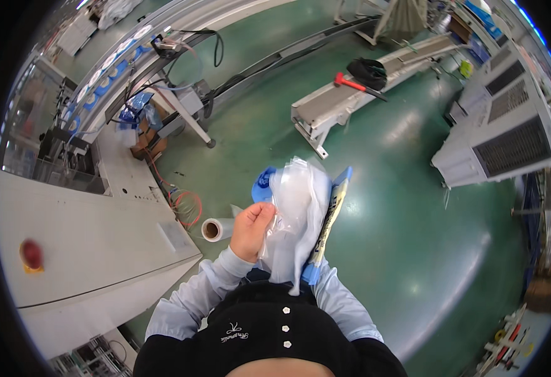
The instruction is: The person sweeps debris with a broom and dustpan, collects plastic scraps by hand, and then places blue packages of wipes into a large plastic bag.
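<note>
Green glossy floor (413,207), light glare on it. On the floor: roll of clear film (216,229) lying on its side beside the white machine cabinet (87,232); coiled red cable (187,207) just behind the roll. Grey conveyor (357,88) stands on the floor, carrying a red-handled hammer (357,85) and a black bag (367,70). Grey louvred unit (501,135) at right.

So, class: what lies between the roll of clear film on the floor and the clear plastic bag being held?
In the head view, the left hand lies between the roll of film and the clear bag, gripping the bag's edge.
</note>
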A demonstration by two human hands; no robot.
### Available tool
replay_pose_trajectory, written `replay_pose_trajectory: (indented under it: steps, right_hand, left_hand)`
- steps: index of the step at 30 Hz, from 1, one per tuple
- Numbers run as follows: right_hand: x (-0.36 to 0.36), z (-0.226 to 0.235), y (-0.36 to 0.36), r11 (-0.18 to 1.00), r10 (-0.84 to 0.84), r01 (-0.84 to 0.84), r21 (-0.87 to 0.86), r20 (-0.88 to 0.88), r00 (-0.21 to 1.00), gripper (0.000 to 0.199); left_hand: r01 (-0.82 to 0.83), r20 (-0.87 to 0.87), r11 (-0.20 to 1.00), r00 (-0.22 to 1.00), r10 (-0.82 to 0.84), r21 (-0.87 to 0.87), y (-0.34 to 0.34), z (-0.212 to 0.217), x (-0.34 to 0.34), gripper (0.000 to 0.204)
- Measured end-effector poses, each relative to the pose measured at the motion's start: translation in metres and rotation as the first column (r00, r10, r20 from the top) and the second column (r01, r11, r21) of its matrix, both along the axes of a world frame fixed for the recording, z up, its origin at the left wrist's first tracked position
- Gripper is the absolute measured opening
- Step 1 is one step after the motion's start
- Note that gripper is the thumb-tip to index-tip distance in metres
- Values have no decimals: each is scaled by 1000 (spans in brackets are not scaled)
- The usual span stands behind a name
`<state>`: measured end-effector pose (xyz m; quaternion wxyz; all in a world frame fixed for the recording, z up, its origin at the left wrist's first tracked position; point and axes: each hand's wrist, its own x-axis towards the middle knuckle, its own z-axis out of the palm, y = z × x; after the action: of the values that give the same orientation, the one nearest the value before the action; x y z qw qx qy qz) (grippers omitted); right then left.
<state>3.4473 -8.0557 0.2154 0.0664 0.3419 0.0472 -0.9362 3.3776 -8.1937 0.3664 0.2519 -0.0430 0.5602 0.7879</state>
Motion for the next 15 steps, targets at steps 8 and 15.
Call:
replay_pose_trajectory:
  steps: [8, 15]
  right_hand:
    - [-118, 4, 18, 983, 127, -136, -122, -76, 989, 44]
    - [-197, 3, 29, 951, 290, -299, -80, -102, 952, 45]
  left_hand:
    - [-112, 18, 970, 994, 111, 214, 13, 3, -93, 18]
    - [-21, 154, 939, 988, -34, 343, -33, 16, -169, 49]
